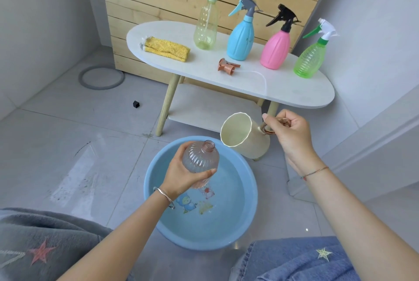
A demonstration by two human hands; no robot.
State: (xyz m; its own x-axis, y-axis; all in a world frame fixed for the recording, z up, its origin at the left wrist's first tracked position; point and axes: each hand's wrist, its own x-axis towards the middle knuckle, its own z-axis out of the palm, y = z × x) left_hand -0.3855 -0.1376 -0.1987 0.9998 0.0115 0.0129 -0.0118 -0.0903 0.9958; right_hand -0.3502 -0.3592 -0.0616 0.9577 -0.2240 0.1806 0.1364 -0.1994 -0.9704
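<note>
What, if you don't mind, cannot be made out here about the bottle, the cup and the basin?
- Head view: the bottle base, covered by the left hand.
- Head view: most of the cup handle, wrapped by the right hand.
- Head view: the water depth in the basin, too clear to judge.
- Head view: the prints on the basin floor, partly behind the bottle and small.

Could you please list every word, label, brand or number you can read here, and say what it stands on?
There are none to read.
The blue basin bears only cartoon pictures, without legible letters.
The clear bottle in the left hand and the cream cup in the right hand show no label.
</note>
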